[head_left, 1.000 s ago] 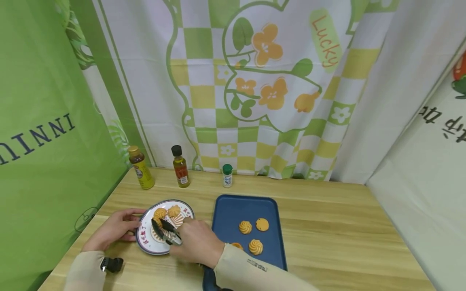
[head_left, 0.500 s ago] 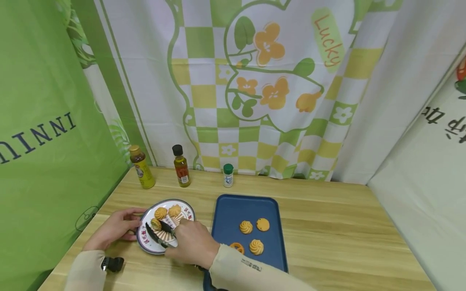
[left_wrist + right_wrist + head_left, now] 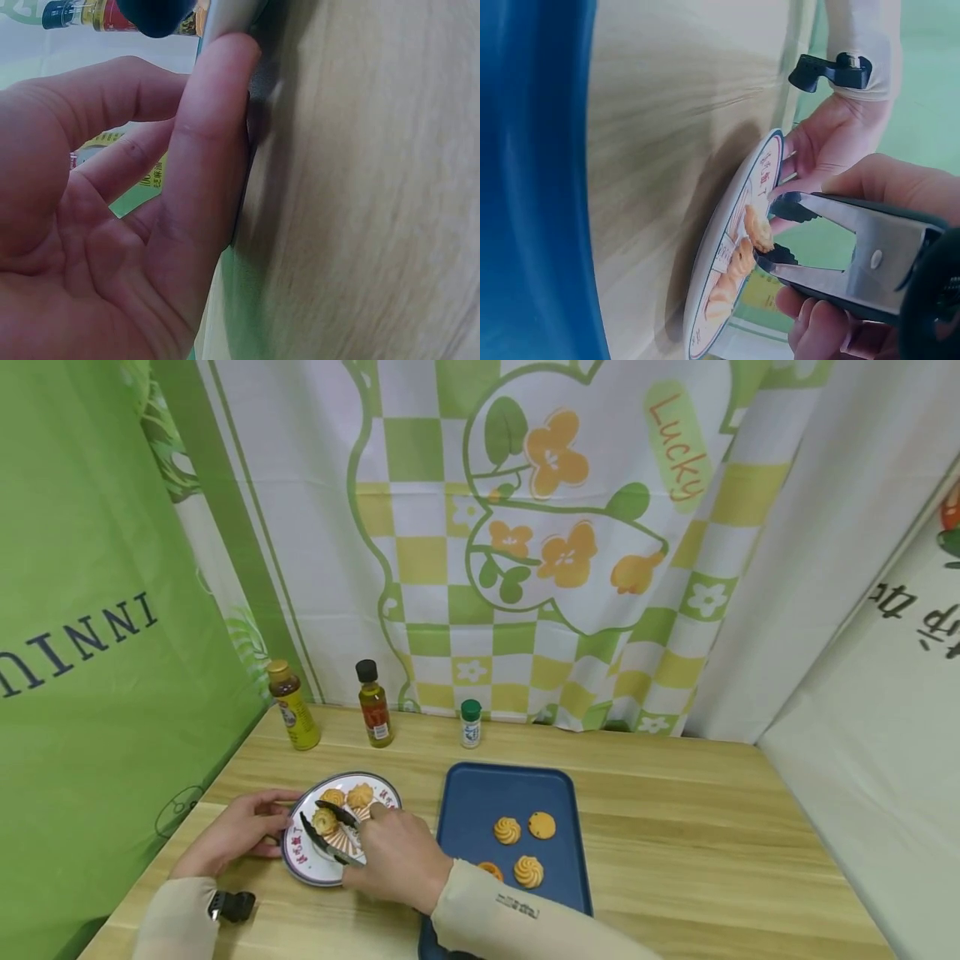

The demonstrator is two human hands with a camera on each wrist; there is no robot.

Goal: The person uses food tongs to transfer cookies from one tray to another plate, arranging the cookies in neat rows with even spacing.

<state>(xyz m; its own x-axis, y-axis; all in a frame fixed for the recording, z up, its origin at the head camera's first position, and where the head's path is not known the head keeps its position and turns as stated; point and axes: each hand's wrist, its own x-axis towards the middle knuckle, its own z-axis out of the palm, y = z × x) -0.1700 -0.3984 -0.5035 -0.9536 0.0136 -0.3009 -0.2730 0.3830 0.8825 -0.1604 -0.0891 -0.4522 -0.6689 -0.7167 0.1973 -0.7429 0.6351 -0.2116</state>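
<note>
My left hand (image 3: 238,827) holds the left rim of a round white plate (image 3: 298,852) with a dark blue edge and red characters. In the left wrist view the fingers (image 3: 206,150) lie along the plate's rim, close over the table. My right hand (image 3: 401,857) grips metal tongs (image 3: 877,259) with black tips. The tongs' tips stand apart on either side of a swirl cookie (image 3: 325,821) on the plate. Behind it on the plate lie another swirl cookie (image 3: 333,797) and a star-edged cookie (image 3: 361,795).
A blue tray (image 3: 487,785) lies to the right, partly under my right forearm, bearing several cookies, among them a swirl one (image 3: 528,872). Along the table's back stand a yellow-labelled bottle (image 3: 297,714), a black-capped oil bottle (image 3: 374,710) and a green-capped shaker (image 3: 470,727).
The tongs, earlier closed on the cookie over the plate, have spread apart around it. The cookie now shows a different side up. My left hand has stayed at the plate's rim.
</note>
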